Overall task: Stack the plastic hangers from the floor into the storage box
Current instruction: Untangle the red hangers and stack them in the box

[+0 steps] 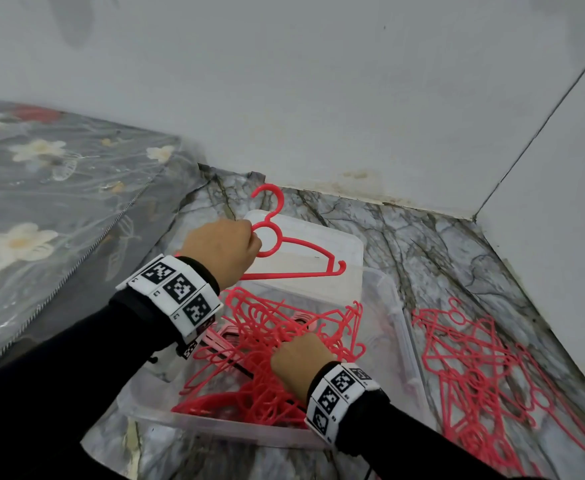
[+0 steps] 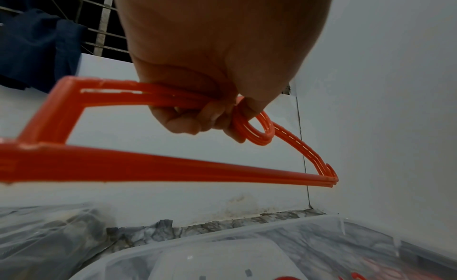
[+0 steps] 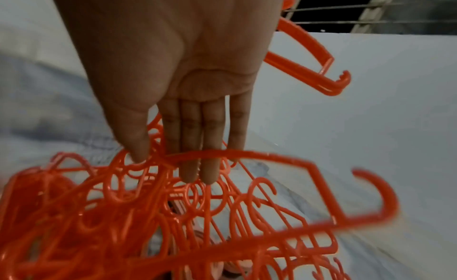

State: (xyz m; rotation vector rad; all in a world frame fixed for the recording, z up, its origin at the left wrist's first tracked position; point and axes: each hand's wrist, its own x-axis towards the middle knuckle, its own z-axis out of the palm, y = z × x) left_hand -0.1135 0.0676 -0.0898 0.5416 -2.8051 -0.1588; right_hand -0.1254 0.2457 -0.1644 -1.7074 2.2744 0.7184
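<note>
now: left hand [image 1: 222, 247] clamps a hanger [image 1: 298, 252] by its neck, long bar level above the storage box [image 1: 166, 407]; right hand [image 3: 173, 88], fingers straight, presses the jumbled pile [image 1: 267, 341] directly below.

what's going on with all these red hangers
A person is packing red plastic hangers into a clear storage box on the marble-patterned floor. Their left hand grips a small bunch of hangers by the neck, held up over the box. Their right hand reaches with straight fingers into the tangled hangers in the box. Another pile of hangers lies on the floor to the right, not yet packed.
</note>
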